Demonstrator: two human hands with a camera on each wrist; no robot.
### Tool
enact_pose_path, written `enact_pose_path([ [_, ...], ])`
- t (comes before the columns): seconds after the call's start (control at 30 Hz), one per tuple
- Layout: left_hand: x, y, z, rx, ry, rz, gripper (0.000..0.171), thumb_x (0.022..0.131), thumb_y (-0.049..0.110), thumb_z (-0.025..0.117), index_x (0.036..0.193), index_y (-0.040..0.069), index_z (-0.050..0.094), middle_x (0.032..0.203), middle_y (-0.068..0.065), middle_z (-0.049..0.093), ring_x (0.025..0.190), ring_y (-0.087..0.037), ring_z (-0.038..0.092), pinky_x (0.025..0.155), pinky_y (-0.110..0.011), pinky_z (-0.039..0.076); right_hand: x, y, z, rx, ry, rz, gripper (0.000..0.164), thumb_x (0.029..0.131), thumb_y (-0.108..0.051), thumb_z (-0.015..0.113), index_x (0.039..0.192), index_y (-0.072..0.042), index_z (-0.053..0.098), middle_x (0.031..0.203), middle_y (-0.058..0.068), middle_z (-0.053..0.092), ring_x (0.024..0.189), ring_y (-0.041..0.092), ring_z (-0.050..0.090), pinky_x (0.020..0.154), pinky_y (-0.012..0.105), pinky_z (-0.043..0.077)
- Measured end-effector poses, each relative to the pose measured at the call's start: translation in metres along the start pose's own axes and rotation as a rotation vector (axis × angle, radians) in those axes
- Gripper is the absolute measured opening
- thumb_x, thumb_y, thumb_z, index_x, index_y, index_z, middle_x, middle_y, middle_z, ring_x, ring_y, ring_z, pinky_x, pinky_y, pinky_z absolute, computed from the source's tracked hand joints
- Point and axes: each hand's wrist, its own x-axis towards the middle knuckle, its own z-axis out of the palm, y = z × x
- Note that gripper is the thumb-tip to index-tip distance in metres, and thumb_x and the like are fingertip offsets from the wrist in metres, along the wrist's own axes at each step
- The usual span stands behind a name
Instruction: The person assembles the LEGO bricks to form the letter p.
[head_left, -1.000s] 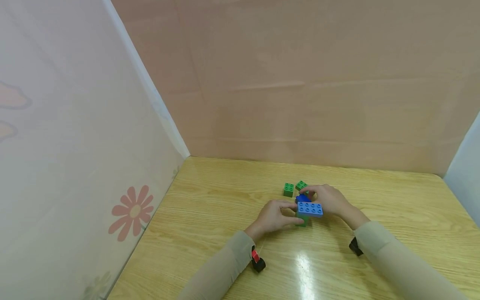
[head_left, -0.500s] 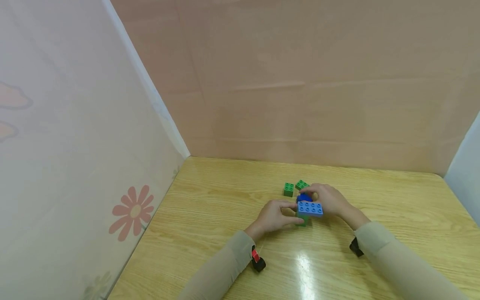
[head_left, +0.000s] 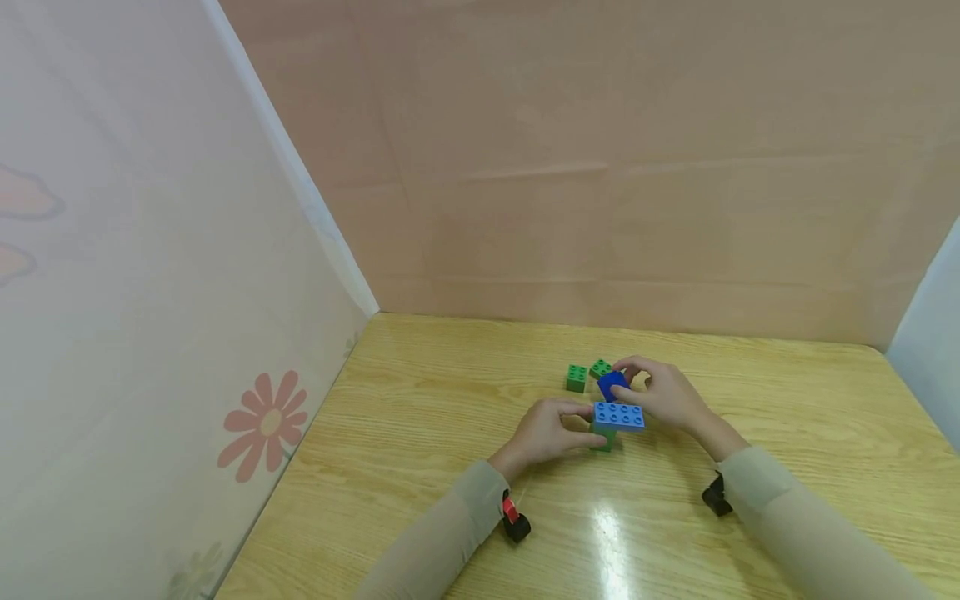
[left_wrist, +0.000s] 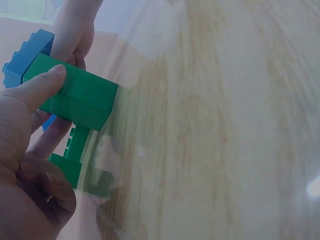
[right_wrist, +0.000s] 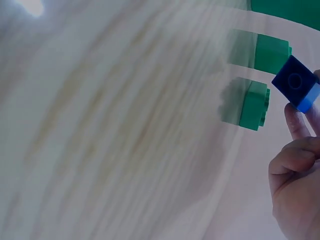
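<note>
In the head view my left hand [head_left: 550,431] holds a small tower upright on the table, thumb on one side and fingers on the other. Two green toy building bricks [left_wrist: 89,94] form its column, and a light blue brick with two rows of studs [head_left: 619,416] lies across the top, jutting out to the right. Just behind the tower my right hand [head_left: 669,400] pinches a dark blue brick [head_left: 612,385] between thumb and fingertips, raised and tilted. The right wrist view shows this brick's hollow underside with a round tube [right_wrist: 295,81].
Two loose green bricks, one square-on [head_left: 576,378] and one turned at an angle [head_left: 600,368], sit behind the hands on the wooden table [head_left: 435,392]. A beige cloth [head_left: 570,208] rises along the back edge, and a flower-printed sheet [head_left: 150,333] along the left.
The right hand has shifted slightly back, and the dark blue brick has turned in its fingers, now showing a flat face to the head camera. The left hand and tower have stayed in place.
</note>
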Motion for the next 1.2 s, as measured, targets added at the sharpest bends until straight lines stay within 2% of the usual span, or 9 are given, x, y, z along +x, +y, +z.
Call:
enact_pose_path([
  [0.1,0.0,0.0,0.0,0.002,0.001,-0.009,0.049,0.084,0.047,0.086,0.128,0.026,0.077,0.115,0.023,0.07,0.118,0.0,0.058,0.099,-0.032,0.048,-0.002,0.001,-0.002,0.026,0.035,0.007,0.032,0.097,-0.03,0.077,0.123,-0.014,0.068,0.098,0.0,0.069,0.093,0.025,0.062,0.082,0.047,0.051],
  [0.33,0.0,-0.001,0.0,-0.006,0.002,-0.028,0.049,0.084,0.047,0.087,0.127,0.026,0.077,0.114,0.023,0.07,0.117,0.0,0.058,0.099,-0.032,0.048,-0.008,-0.004,-0.008,0.092,0.088,0.007,0.032,0.097,-0.028,0.077,0.122,-0.013,0.065,0.101,0.002,0.069,0.095,0.028,0.06,0.073,0.031,0.049],
  [0.37,0.0,0.0,0.0,-0.005,0.002,-0.028,0.049,0.084,0.047,0.087,0.127,0.026,0.077,0.114,0.023,0.07,0.117,0.001,0.058,0.099,-0.032,0.048,-0.008,-0.006,-0.008,0.103,0.096,0.005,0.032,0.096,-0.028,0.078,0.122,-0.013,0.065,0.101,0.003,0.069,0.093,0.027,0.059,0.07,0.029,0.048],
  [0.47,0.0,0.0,0.0,-0.002,0.001,-0.025,0.049,0.084,0.047,0.087,0.127,0.026,0.077,0.114,0.023,0.07,0.116,0.001,0.058,0.099,-0.032,0.048,-0.01,-0.007,-0.01,0.124,0.117,-0.004,0.032,0.096,-0.025,0.078,0.122,-0.014,0.064,0.102,0.002,0.068,0.072,0.019,0.054,0.058,0.026,0.043],
  [0.6,0.0,0.0,0.0,-0.006,-0.001,-0.015,0.049,0.084,0.046,0.087,0.127,0.026,0.077,0.113,0.023,0.07,0.115,0.001,0.059,0.099,-0.031,0.048,-0.014,-0.012,-0.012,0.146,0.142,-0.028,0.032,0.095,-0.022,0.079,0.123,-0.015,0.064,0.104,0.002,0.067,0.048,0.011,0.035,0.045,0.027,0.035],
  [0.83,0.0,0.0,0.0,-0.006,-0.002,-0.002,0.049,0.084,0.046,0.087,0.128,0.025,0.077,0.112,0.024,0.07,0.115,0.002,0.059,0.099,-0.031,0.048,-0.021,-0.024,-0.017,0.205,0.167,-0.064,0.035,0.094,-0.014,0.08,0.125,-0.013,0.065,0.108,0.006,0.068,0.044,0.008,0.033,0.041,0.028,0.033],
  [0.9,0.0,0.0,0.0,-0.007,-0.003,-0.006,0.049,0.084,0.046,0.087,0.127,0.025,0.077,0.111,0.024,0.07,0.114,0.002,0.059,0.099,-0.031,0.048,-0.023,-0.029,-0.018,0.22,0.176,-0.079,0.036,0.093,-0.009,0.079,0.126,-0.011,0.065,0.11,0.008,0.067,0.045,0.006,0.032,0.04,0.028,0.031],
  [1.07,0.0,0.001,-0.001,-0.012,-0.002,-0.013,0.046,0.084,0.045,0.087,0.125,0.026,0.078,0.109,0.025,0.069,0.112,0.002,0.059,0.098,-0.03,0.048,-0.032,-0.061,-0.025,0.234,0.196,-0.127,0.037,0.088,0.006,0.078,0.122,-0.001,0.065,0.108,0.012,0.064,0.047,0.0,0.029,0.041,0.027,0.03],
  [1.2,0.0,0.001,-0.001,-0.019,0.001,-0.001,0.044,0.084,0.044,0.088,0.123,0.027,0.079,0.109,0.025,0.069,0.114,0.002,0.059,0.099,-0.031,0.047,-0.037,-0.077,-0.027,0.247,0.214,-0.182,0.037,0.085,0.01,0.078,0.118,-0.001,0.066,0.103,0.009,0.064,0.047,-0.002,0.028,0.041,0.026,0.03],
])
